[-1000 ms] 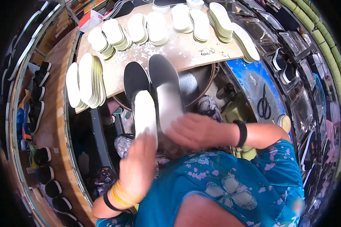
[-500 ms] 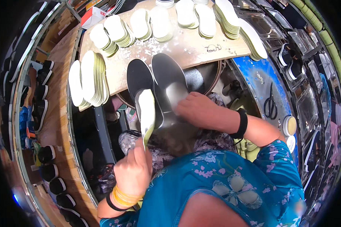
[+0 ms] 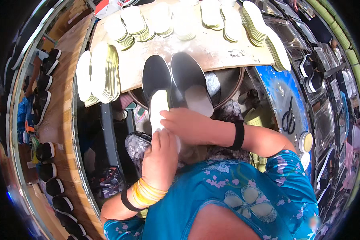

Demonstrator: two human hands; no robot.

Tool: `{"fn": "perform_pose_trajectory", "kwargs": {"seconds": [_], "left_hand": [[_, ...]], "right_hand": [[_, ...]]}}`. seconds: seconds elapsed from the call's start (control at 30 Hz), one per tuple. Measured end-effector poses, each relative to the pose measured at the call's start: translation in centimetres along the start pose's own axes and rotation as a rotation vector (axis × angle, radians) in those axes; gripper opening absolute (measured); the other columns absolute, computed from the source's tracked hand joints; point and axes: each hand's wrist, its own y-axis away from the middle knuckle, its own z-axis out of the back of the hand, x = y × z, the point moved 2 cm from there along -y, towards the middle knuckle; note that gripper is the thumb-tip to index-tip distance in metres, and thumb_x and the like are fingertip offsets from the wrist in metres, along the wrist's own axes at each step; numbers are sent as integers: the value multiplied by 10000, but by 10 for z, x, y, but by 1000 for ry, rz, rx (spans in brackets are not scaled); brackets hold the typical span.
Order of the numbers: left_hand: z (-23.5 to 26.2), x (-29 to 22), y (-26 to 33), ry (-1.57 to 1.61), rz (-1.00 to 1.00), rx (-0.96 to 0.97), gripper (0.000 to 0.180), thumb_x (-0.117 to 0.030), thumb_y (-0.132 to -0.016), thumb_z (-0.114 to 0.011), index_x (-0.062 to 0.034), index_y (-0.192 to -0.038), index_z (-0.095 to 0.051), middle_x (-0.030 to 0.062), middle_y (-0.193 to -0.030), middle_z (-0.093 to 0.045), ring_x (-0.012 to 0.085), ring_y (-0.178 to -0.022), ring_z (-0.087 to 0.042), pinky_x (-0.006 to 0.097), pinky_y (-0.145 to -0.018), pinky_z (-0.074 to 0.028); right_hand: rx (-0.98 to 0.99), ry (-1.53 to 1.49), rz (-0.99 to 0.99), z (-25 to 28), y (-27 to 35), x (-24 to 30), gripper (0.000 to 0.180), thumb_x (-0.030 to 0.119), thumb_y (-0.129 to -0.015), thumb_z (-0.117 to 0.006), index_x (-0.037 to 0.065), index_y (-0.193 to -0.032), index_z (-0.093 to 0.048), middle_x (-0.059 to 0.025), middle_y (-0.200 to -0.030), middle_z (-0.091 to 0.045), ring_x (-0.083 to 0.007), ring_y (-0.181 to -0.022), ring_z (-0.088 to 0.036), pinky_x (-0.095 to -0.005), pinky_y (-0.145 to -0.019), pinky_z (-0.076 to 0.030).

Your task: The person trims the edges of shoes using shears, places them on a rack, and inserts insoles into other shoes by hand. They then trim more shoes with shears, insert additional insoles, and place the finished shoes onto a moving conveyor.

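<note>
Two black slip-on shoes lie side by side, toes away from me: the left shoe (image 3: 156, 74) and the right shoe (image 3: 189, 76). A pale insole (image 3: 159, 106) lies partly inside the left shoe, its front end under the upper. My left hand (image 3: 160, 154) is closed at the heel end of that insole, fingers bent over it. Across the heel area reaches my right hand (image 3: 188, 126), its curled fingers gripping the insole's right edge just ahead of the left hand. The heels of both shoes are largely hidden by my hands.
Stacks of white-topped insoles (image 3: 104, 74) stand along a wooden board (image 3: 132, 74) ahead. On a blue surface (image 3: 282, 86) at right lie black scissors (image 3: 289, 118) and a round tin (image 3: 305, 142). More black shoes (image 3: 48, 172) line the left side; clear plastic trays (image 3: 324, 114) stand far right.
The insole has gone from raised and bent to lying flatter in the left shoe. My right hand has moved left from the right shoe onto it; my left hand has moved slightly forward and right.
</note>
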Motion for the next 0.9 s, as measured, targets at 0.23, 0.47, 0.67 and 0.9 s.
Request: {"fn": "perform_pose_trajectory", "kwargs": {"seconds": [0.23, 0.47, 0.67, 0.9], "left_hand": [[-59, 75, -76, 151, -91, -127, 210, -91, -742, -527, -26, -940, -555, 108, -893, -570, 230, -885, -574, 334, -737, -472], [-69, 51, -112, -76, -369, 312, 129, -168, -779, -597, -85, -818, -687, 106, -877, -662, 267, -817, -642, 407, -671, -527], [-113, 47, -123, 88, -346, 947, 253, -211, -836, -588, -76, -1044, -641, 91, -1099, -604, 252, -1004, -580, 433, -840, -475], [-90, 61, -130, 211, -274, 1002, 255, -198, -773, -646, -50, -980, -647, 118, -1055, -620, 268, -971, -596, 425, -822, -481]], "right_hand": [[-90, 212, -242, 40, 3, -5, 480, 178, -672, -633, -3, -1093, -491, -163, -1217, -438, -320, -1123, -409, -412, -904, -375], [192, 59, -237, 65, 16, -31, 207, 238, -717, -590, 34, -706, -624, -167, -592, -555, -363, -579, -562, -469, -589, -441], [471, -194, -332, 64, 18, -45, 212, 239, -741, -577, 47, -812, -635, -184, -767, -606, -348, -739, -594, -432, -679, -463], [472, 430, -183, 34, 9, -43, 310, 231, -694, -587, 18, -918, -594, -177, -917, -598, -336, -844, -598, -430, -703, -465]]}}
